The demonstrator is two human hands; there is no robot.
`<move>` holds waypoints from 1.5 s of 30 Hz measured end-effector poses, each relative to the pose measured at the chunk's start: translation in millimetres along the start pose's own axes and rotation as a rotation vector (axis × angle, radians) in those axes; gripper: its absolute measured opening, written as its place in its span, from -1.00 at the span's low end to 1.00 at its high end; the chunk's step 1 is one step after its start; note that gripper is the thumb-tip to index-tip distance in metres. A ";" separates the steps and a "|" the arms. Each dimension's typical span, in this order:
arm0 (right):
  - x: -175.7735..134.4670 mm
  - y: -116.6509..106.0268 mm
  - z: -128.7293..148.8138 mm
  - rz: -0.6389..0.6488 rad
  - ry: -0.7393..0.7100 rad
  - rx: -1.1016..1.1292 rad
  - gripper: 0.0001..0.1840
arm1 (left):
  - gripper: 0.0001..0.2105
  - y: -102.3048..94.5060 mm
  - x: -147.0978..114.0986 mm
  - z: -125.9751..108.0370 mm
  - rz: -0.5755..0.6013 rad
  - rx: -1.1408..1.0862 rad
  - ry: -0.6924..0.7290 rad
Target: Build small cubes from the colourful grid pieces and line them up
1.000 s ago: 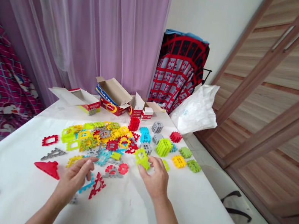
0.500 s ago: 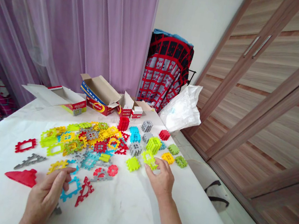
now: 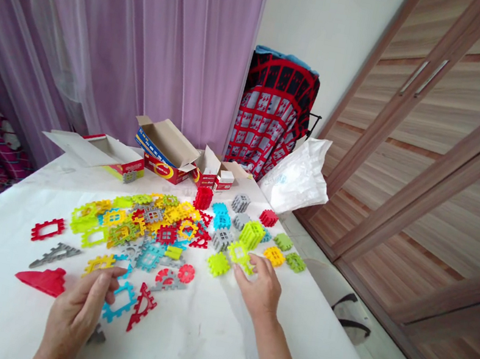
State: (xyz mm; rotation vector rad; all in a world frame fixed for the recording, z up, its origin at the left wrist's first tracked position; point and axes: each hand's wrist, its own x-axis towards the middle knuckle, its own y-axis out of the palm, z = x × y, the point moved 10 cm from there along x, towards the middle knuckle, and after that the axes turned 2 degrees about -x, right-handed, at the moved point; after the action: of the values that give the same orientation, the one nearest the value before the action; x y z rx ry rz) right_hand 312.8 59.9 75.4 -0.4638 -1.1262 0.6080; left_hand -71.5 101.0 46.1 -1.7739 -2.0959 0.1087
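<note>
My right hand [image 3: 262, 287] pinches the edge of a lime-green interlocking building piece [image 3: 239, 255] with a cut-out middle, low over the table. Next to it lie a solid lime-green square [image 3: 218, 264] and an upright lime-green stack [image 3: 252, 234]. My left hand [image 3: 77, 312] hovers at the near left with fingers loosely bent and nothing visible in them. Just beyond its fingers is a blue square frame [image 3: 121, 302], partly covered by the hand. A red pointed piece [image 3: 43, 280] lies to its left, and a red triangle [image 3: 143, 308] to its right.
A mixed heap of building pieces [image 3: 153, 220] spreads over the white table [image 3: 192, 344]. Sorted stacks, including grey [image 3: 222, 239], red [image 3: 204, 198] and yellow [image 3: 274, 255], stand at the right. Opened boxes [image 3: 166, 151] and a white bag [image 3: 298, 177] line the far edge.
The whole view has shifted slightly, so things appear a little farther right. My right hand keeps its pinch on the lime-green piece, and my left hand stays beside the blue frame.
</note>
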 end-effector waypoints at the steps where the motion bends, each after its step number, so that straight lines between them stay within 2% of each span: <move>1: 7.4 -5.9 -6.3 -0.024 0.017 -0.012 -0.66 | -0.54 -0.1 0.2 -0.8 -0.002 0.004 0.004; 5: 44.7 -16.3 -37.8 -0.031 0.136 -0.089 -0.62 | -0.55 0.0 0.9 -6.4 -0.004 0.026 0.042; 10: 77.2 5.8 -65.6 0.174 0.250 -0.157 -0.66 | -0.57 3.0 1.5 -6.6 0.036 0.060 0.051; 12: 81.3 10.4 -65.1 0.203 0.249 -0.186 -0.67 | -0.57 1.0 2.0 -6.3 0.016 0.072 0.046; 15: 81.6 9.4 -58.2 0.177 0.243 -0.222 -0.69 | -0.55 -3.0 2.3 -10.4 -0.025 0.078 0.067; 21: 81.9 11.2 -49.7 0.172 0.240 -0.244 -0.69 | -0.56 -2.4 2.6 -10.5 -0.018 0.087 0.072; 25: 85.5 10.1 -54.5 0.191 0.239 -0.222 -0.67 | -0.57 -3.2 3.4 -12.6 -0.022 0.083 0.110; 28: 74.6 0.8 -64.3 0.188 0.266 -0.175 -0.61 | -0.58 -4.7 3.3 -16.1 -0.021 0.088 0.141; 32: 34.5 -9.7 -69.9 0.178 0.232 -0.100 -0.55 | -0.61 -6.2 1.8 -18.0 -0.032 0.083 0.164; 37: -10.9 8.1 -72.9 0.296 0.239 -0.125 -0.60 | -0.62 0.6 1.3 -24.1 0.003 0.101 0.205; 41: -18.1 22.4 -74.0 0.390 0.293 -0.184 -0.65 | -0.63 -3.5 1.2 -28.4 -0.027 0.110 0.222; 45: -18.7 22.5 -72.4 0.425 0.342 -0.231 -0.71 | -0.63 -7.8 0.8 -29.0 -0.053 0.121 0.224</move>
State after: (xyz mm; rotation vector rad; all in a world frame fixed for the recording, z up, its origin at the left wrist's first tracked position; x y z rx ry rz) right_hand 369.7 61.4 22.0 -0.9839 -0.7739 0.7349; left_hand -69.0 94.8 75.4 -1.5809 -1.9325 0.0202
